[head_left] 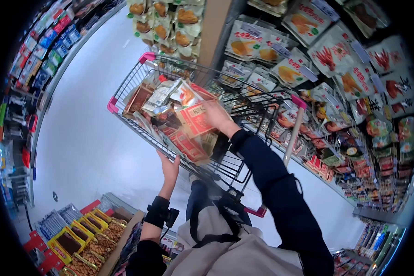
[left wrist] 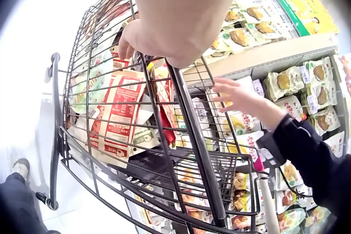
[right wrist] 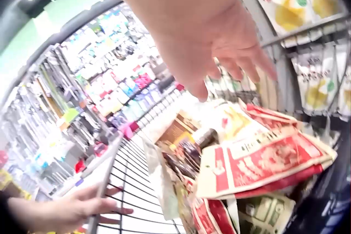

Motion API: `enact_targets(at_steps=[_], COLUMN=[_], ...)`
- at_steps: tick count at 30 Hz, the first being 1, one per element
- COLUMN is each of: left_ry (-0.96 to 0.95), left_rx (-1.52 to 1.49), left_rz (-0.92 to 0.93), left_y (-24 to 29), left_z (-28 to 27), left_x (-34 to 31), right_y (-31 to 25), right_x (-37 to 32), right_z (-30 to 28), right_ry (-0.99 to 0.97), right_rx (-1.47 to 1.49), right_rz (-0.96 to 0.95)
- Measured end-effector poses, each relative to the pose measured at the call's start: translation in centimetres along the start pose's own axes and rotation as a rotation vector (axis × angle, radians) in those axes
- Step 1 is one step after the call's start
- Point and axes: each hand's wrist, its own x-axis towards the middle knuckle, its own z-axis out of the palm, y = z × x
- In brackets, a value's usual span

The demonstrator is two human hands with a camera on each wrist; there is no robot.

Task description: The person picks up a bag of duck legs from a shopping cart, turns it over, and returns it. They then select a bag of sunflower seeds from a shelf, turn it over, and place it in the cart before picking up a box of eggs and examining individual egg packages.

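Observation:
A wire shopping cart (head_left: 138,122) with pink corners holds a heap of packaged food. My right hand (head_left: 214,115) is over this heap, and in the right wrist view the hand (right wrist: 230,53) has its fingers spread with nothing between them. Beneath it lies a red and tan food packet (right wrist: 266,162), beside a white packet with a food picture (head_left: 184,95). At the cart's near side, my left hand (head_left: 169,168) rests against the wire rim; its fingers (right wrist: 98,206) look straight and reach past the top wire. My left wrist partly hides that hand in the left wrist view.
Racks of hanging food pouches (head_left: 303,69) line the right side, close to the cart. Another stocked shelf (head_left: 46,50) runs along the far left, across a pale aisle floor (head_left: 87,106). Yellow-edged packs (head_left: 73,237) stand at the lower left. The cart handle (head_left: 293,133) is on the right.

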Motion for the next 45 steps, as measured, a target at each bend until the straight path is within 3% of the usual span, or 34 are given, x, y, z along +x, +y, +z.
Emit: enact_targets(at_steps=[4, 5, 9, 14, 15, 17, 20, 24, 26, 27, 38, 39, 45], left_ry=[0.054, 0.016, -0.011, -0.027, -0.027, -0.049, -0.067, -0.023, -0.032, 0.005, -0.024, -0.003, -0.013], left_rx=[0.08, 0.058, 0.029, 0.038, 0.06, -0.017, -0.048, 0.009, -0.005, -0.054, 0.006, -0.027, 0.015], left_rz=[0.121, 0.071, 0.115, 0.073, 0.064, 0.025, 0.021, 0.09, 0.039, 0.146, 0.041, 0.111, 0.001], left_y=[-0.3, 0.0, -2.4, 0.7, 1.0, 0.4, 0.1, -1.2, 1.0, 0.7, 0.3, -0.2, -2.2], left_z=[0.3, 0.1, 0.3, -0.3, -0.3, -0.3, -0.4, -0.1, -0.2, 0.2, -0.3, -0.3, -1.3], left_x=[-0.1, -0.1, 0.9, -0.1, -0.2, 0.0, -0.2, 0.4, -0.7, -0.6, -1.3, -1.2, 0.1], right_y=[-5.1, -4.9, -1.1, 6.3, 6.8, 7.2, 5.9, 5.8, 5.5, 5.5, 5.7, 5.5, 5.1], right_x=[-7.0, -9.2, -18.8, -28.8, -29.9, -31.7, -32.2, -32.1, -32.1, -32.2, -32.2, -32.1, -31.1], right_z=[-13.3, -15.8, -20.7, -13.5, -11.7, -9.1, -7.7, -7.0, -7.0, -7.0, -5.8, -5.8, -5.5], right_ry=[0.011, 0.123, 0.402, 0.588, 0.57, 0.531, 0.497, 0.529, 0.564, 0.579, 0.692, 0.695, 0.708], right_rx=[0.06, 0.0, -0.094, -0.139, 0.007, 0.302, 0.517, 0.559, 0.596, 0.611, 0.728, 0.745, 0.77], right_rz=[-0.159, -0.251, -0.055, 0.274, 0.342, 0.474, 0.563, 0.64, 0.625, 0.618, 0.58, 0.582, 0.609])
